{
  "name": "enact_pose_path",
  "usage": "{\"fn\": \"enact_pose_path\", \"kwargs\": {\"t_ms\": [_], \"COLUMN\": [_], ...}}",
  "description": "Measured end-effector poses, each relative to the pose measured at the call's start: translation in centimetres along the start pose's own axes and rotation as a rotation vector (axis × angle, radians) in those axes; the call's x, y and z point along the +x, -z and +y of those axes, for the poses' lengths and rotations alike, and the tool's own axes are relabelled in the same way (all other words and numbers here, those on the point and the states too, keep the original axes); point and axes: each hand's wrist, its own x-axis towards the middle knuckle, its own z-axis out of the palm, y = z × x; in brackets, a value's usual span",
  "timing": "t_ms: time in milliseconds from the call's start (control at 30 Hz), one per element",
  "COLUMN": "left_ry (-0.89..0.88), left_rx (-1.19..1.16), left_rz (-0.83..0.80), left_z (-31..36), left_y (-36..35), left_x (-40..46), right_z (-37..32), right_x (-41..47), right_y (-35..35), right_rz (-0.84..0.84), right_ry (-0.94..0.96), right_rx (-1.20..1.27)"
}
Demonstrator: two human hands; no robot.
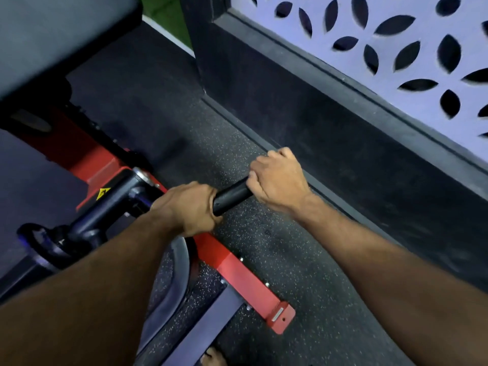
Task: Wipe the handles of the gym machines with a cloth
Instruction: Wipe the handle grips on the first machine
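Both hands are wrapped round the one black handle (230, 197) of the machine; the left hand (188, 207) grips it near the joint where the bar meets the dark arm (105, 210), fingers curled under; the right hand (277, 180) is closed over the free end, knuckles up, with a short stretch of bare grip showing between the two. No cloth shows in either hand; if one is there it is bunched inside the right fist, and I cannot tell that from here. Below the left hand runs the red frame (237, 270), and beyond the right hand lies the speckled floor (303, 260) up to the dark skirting (317, 114) and the leaf-cut wall panel (396, 35).

The risks, as I judge them: wiping with a bare palm would only smear sweat along the grip; the part under the left hand stays uncleaned unless that hand shifts; the handle sits on a pivoting arm, so a hard push from the right hand could swing it and pinch the left fingers against the joint; a bare foot (214, 357) stands just beside the frame below, close enough to be stubbed if the person steps in.
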Motion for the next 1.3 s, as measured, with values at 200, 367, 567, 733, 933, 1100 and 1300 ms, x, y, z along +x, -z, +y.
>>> {"fn": "enact_pose_path", "kwargs": {"t_ms": [200,367,567,733,933,1100,1300], "left_ry": [-0.005,0.0,-0.019,0.003,-0.011,-0.027,-0.01], "left_rx": [0.02,0.008,-0.002,-0.012,-0.042,-0.033,-0.038], "left_rz": [0.021,0.007,0.028,0.023,-0.004,-0.018,-0.033], "left_z": [0.4,0.4,0.3,0.3,0.2,0.2,0.2], "left_y": [0.1,0.3,0.1,0.2,0.3,0.5,0.6], "left_x": [-0.2,-0.3,-0.2,-0.6,-0.5,-0.5,-0.4], "right_z": [0.3,0.3,0.0,-0.2,1.9,3.4,-3.7], "right_x": [5.5,2.3,0.7,5.8,7.3,2.5,-3.8], "right_y": [3.8,1.4,0.5,3.6,3.1,1.7,2.0], "right_rz": [-0.655,-0.238,-0.075,-0.752,-1.091,-0.844,0.177], "right_ry": [0.082,-0.004,-0.049,-0.12,-0.408,-0.875,-1.362], "right_rx": [0.036,0.053,0.067,0.05,0.536,1.263,1.683]}}
